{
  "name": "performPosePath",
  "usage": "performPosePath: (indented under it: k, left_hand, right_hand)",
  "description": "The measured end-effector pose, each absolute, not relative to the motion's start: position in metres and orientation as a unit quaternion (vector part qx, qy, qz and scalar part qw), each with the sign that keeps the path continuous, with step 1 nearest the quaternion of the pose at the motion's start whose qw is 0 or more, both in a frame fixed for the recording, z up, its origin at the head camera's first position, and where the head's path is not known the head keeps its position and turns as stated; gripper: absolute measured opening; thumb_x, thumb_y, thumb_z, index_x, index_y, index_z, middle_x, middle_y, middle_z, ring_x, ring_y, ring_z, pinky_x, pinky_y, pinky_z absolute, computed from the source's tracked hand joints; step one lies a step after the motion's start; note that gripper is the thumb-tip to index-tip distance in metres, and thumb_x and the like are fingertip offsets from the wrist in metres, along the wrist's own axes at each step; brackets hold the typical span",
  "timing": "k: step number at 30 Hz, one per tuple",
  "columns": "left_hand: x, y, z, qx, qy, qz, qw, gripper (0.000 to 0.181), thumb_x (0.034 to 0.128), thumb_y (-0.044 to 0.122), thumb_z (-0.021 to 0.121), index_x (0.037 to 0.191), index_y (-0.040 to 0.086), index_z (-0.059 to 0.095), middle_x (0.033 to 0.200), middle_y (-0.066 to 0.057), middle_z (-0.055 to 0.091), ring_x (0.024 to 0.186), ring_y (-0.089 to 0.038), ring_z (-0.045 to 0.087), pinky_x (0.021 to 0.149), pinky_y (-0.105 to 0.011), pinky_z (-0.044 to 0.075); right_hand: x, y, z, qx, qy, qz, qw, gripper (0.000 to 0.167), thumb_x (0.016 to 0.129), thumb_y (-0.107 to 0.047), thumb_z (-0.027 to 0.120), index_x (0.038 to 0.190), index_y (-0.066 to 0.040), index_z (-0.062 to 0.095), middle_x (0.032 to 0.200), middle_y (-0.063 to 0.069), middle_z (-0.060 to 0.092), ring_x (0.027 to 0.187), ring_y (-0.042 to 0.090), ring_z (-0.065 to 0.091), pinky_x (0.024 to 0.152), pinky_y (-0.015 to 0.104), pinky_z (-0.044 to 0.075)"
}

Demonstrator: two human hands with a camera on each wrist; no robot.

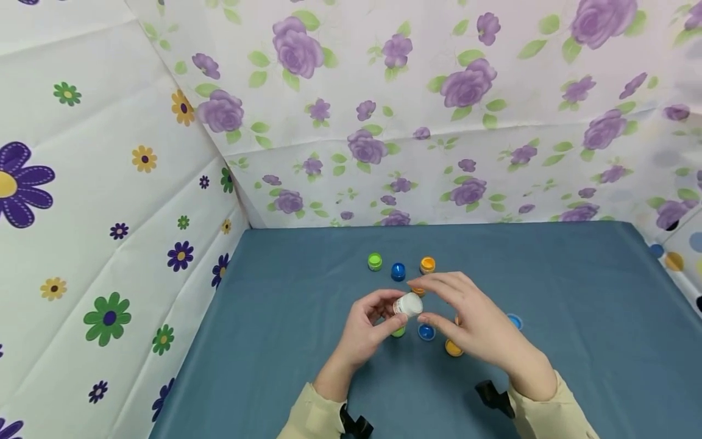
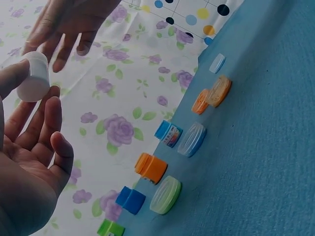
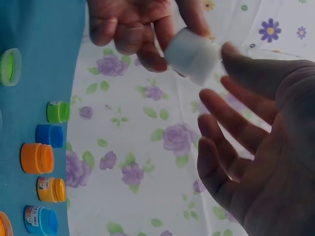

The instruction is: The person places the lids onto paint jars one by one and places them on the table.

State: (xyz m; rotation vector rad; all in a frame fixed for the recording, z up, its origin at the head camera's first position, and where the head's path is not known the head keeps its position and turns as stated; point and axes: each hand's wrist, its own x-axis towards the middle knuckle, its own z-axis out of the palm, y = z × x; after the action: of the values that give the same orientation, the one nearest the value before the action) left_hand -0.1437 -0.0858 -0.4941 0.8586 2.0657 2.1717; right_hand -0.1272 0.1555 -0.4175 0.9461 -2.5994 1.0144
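A small white jar [image 1: 409,304] is held above the table by my left hand [image 1: 368,326], pinched between thumb and fingers. My right hand [image 1: 474,317] hovers just right of it, thumb and fingers spread around the jar's near end. In the right wrist view, the right thumb comes very close to the white jar [image 3: 194,55]; whether it touches, I cannot tell. The jar is tilted there and blurred. Beneath the hands lie a green lid [image 1: 398,332], a blue lid [image 1: 426,331] and a yellow-orange lid [image 1: 453,348].
Beyond the hands stand a green paint jar [image 1: 375,262], a dark blue jar [image 1: 398,272] and a yellow-orange jar [image 1: 427,264]. An orange jar [image 2: 150,167] and a light blue jar [image 3: 41,221] stand in the same group. Another blue lid [image 1: 514,321] lies right. Flowered cloth [image 1: 340,91] rises behind the table.
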Motion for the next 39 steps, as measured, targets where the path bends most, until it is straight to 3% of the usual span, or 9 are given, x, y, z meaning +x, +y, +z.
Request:
performPosePath:
  k: [4, 8, 22, 27, 31, 33, 35, 36, 39]
  left_hand:
    - [-0.142, -0.087, -0.495, 0.261, 0.665, 0.699, 0.027, 0.033, 0.1038, 0.019, 0.073, 0.132, 0.003, 0.071, 0.106, -0.007, 0.069, 0.086, -0.015, 0.06, 0.075, -0.028, 0.052]
    - [-0.141, -0.087, -0.496, 0.266, 0.664, 0.698, 0.03, 0.034, 0.1037, 0.018, 0.072, 0.132, 0.0, 0.07, 0.105, -0.013, 0.069, 0.086, -0.013, 0.06, 0.074, -0.027, 0.052]
    - [-0.14, -0.086, -0.502, 0.283, 0.655, 0.7, 0.031, 0.033, 0.1035, 0.016, 0.073, 0.132, 0.0, 0.07, 0.106, -0.018, 0.069, 0.083, -0.014, 0.059, 0.074, -0.027, 0.053]
    - [-0.139, -0.083, -0.502, 0.28, 0.653, 0.702, 0.044, 0.033, 0.103, 0.017, 0.073, 0.132, 0.001, 0.071, 0.107, -0.015, 0.07, 0.083, -0.014, 0.059, 0.074, -0.025, 0.053]
    - [-0.138, -0.082, -0.502, 0.286, 0.652, 0.701, 0.038, 0.034, 0.1035, 0.018, 0.073, 0.132, 0.0, 0.07, 0.106, -0.016, 0.07, 0.083, -0.014, 0.059, 0.074, -0.025, 0.052]
    - [-0.139, -0.082, -0.501, 0.29, 0.649, 0.703, 0.033, 0.034, 0.1039, 0.018, 0.073, 0.132, -0.002, 0.07, 0.104, -0.018, 0.069, 0.083, -0.014, 0.059, 0.073, -0.026, 0.052]
    - [-0.139, -0.082, -0.499, 0.29, 0.646, 0.705, 0.031, 0.034, 0.1041, 0.018, 0.072, 0.132, -0.002, 0.07, 0.104, -0.019, 0.069, 0.083, -0.015, 0.058, 0.073, -0.026, 0.052]
    - [-0.139, -0.082, -0.499, 0.29, 0.645, 0.706, 0.031, 0.034, 0.1042, 0.018, 0.072, 0.132, -0.002, 0.07, 0.103, -0.018, 0.069, 0.083, -0.015, 0.058, 0.073, -0.026, 0.052]
    - [-0.138, -0.082, -0.497, 0.287, 0.645, 0.707, 0.033, 0.035, 0.1046, 0.019, 0.071, 0.132, -0.002, 0.069, 0.103, -0.017, 0.069, 0.083, -0.015, 0.059, 0.073, -0.027, 0.052]
  right_hand:
    - [-0.127, 0.156, -0.419, 0.366, -0.862, 0.328, 0.128, 0.058, 0.091, -0.009, 0.086, 0.145, -0.02, 0.067, 0.146, 0.001, 0.062, 0.133, 0.026, 0.056, 0.1, 0.05, 0.053]
    - [-0.127, 0.155, -0.421, 0.37, -0.864, 0.314, 0.139, 0.053, 0.089, -0.006, 0.087, 0.138, -0.019, 0.073, 0.138, 0.002, 0.066, 0.125, 0.026, 0.06, 0.093, 0.047, 0.056]
    - [-0.125, 0.152, -0.423, 0.28, -0.9, 0.322, 0.089, 0.029, 0.093, -0.034, 0.085, 0.119, -0.029, 0.076, 0.109, -0.017, 0.068, 0.103, 0.01, 0.058, 0.08, 0.039, 0.051]
    - [-0.123, 0.152, -0.423, 0.231, -0.912, 0.334, 0.057, 0.011, 0.103, -0.045, 0.072, 0.103, -0.034, 0.074, 0.096, -0.021, 0.065, 0.091, 0.006, 0.054, 0.075, 0.036, 0.05]
    - [-0.121, 0.157, -0.42, 0.216, -0.909, 0.351, 0.058, 0.024, 0.109, -0.04, 0.064, 0.087, -0.034, 0.069, 0.081, -0.018, 0.059, 0.073, 0.007, 0.051, 0.065, 0.031, 0.046]
    - [-0.121, 0.159, -0.419, 0.222, -0.902, 0.365, 0.069, 0.02, 0.11, -0.036, 0.064, 0.09, -0.033, 0.069, 0.083, -0.017, 0.06, 0.072, 0.007, 0.051, 0.063, 0.031, 0.045]
    - [-0.121, 0.161, -0.417, 0.237, -0.892, 0.377, 0.08, 0.007, 0.108, -0.032, 0.067, 0.105, -0.033, 0.073, 0.097, -0.017, 0.065, 0.079, 0.006, 0.055, 0.064, 0.03, 0.048]
    - [-0.121, 0.162, -0.417, 0.249, -0.887, 0.38, 0.085, 0.01, 0.107, -0.03, 0.07, 0.116, -0.033, 0.073, 0.106, -0.017, 0.066, 0.085, 0.005, 0.057, 0.066, 0.03, 0.049]
    - [-0.121, 0.164, -0.418, 0.305, -0.869, 0.378, 0.094, 0.042, 0.1, -0.021, 0.08, 0.14, -0.028, 0.068, 0.132, -0.012, 0.064, 0.104, 0.008, 0.061, 0.076, 0.033, 0.055]
